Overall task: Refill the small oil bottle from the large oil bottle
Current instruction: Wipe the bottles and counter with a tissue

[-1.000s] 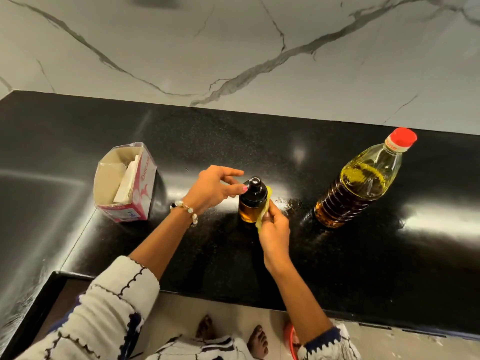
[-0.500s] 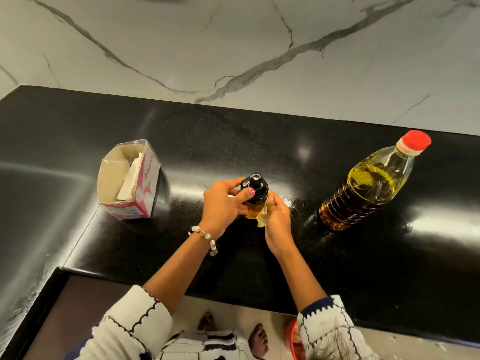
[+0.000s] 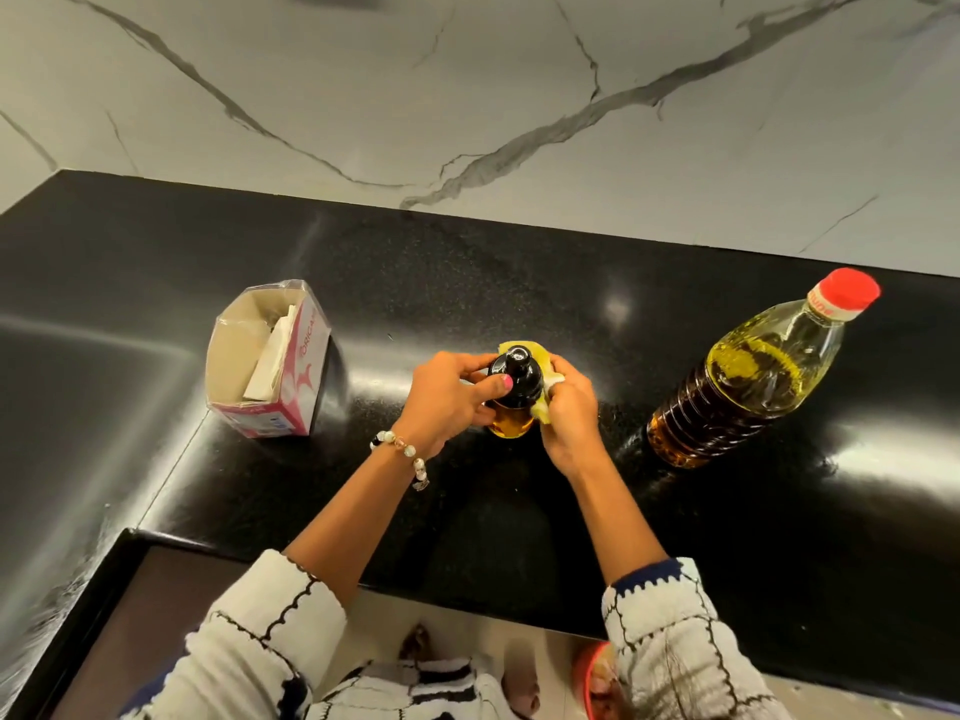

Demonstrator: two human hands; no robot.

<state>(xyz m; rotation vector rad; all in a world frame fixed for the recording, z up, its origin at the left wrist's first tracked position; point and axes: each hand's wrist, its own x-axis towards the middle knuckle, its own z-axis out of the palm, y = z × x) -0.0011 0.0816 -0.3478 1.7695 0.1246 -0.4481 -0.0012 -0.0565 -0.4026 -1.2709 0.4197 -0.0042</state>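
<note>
Small oil bottle [image 3: 514,402]: upright on the black table [image 3: 571,283] near its front middle, long axis vertical, black cap pointing up; amber oil visible in the lower body.
Large oil bottle [image 3: 748,381]: stands upright well to the right, red cap on top, apart from both hands.
Left hand [image 3: 447,400]: reaches in from the left, grip clamped on the small bottle's dark upper part, thumb across the front; beaded bracelet [image 3: 402,454] at the wrist.
Right hand [image 3: 569,413]: comes from the right, fingers curled, pinching a yellow cloth [image 3: 543,366] against the bottle's side.
Open carton [image 3: 267,363]: stands at left, holding paper.
</note>
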